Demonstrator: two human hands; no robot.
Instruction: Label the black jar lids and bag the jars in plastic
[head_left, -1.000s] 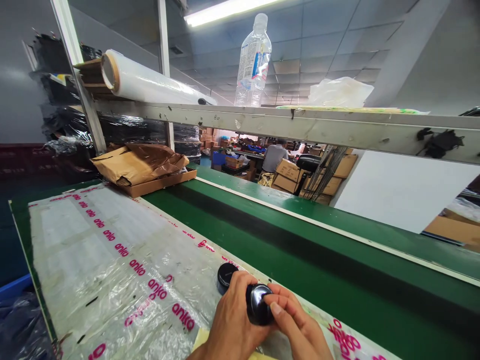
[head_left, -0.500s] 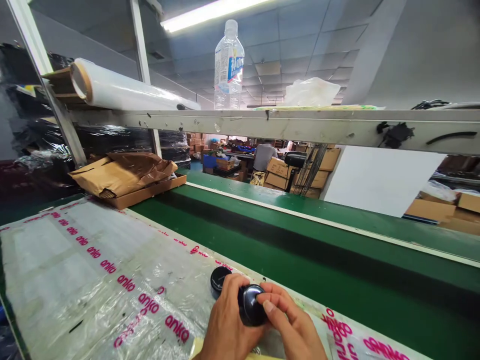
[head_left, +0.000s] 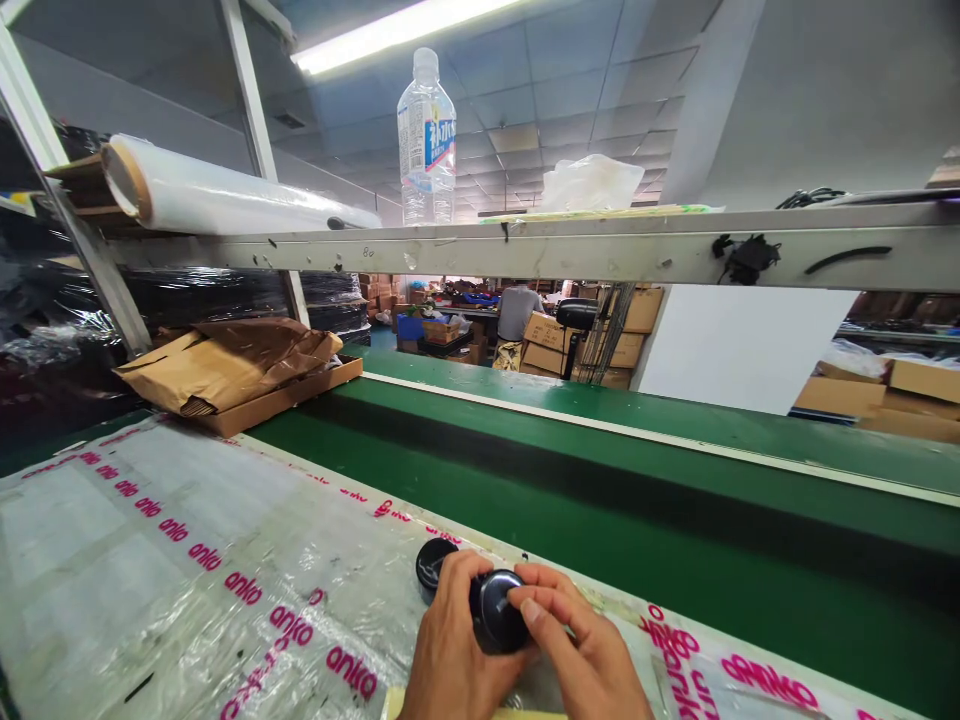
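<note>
A round, glossy black object (head_left: 498, 612) is held up over the plastic-covered table at bottom centre. My left hand (head_left: 456, 640) wraps round its left side. My right hand (head_left: 577, 635) touches its right edge and face with thumb and fingertips pinched; whether a smaller piece sits between them is too small to tell. A second round black piece (head_left: 435, 566) stands on the table just beyond my left hand, partly covered by it. Something pale yellow shows below my hands, mostly hidden.
Behind the table (head_left: 180, 500) runs a green conveyor surface (head_left: 600, 480). A cardboard tray (head_left: 300, 392) with brown paper sits at the left. Overhead, a shelf (head_left: 465, 255) carries a bottle (head_left: 426, 140) and a plastic roll (head_left: 225, 195). A person (head_left: 517, 312) is far back.
The camera view has turned slightly, shifting the shelf and bottle left in the picture. Both hands keep nearly the same hold on the black object.
</note>
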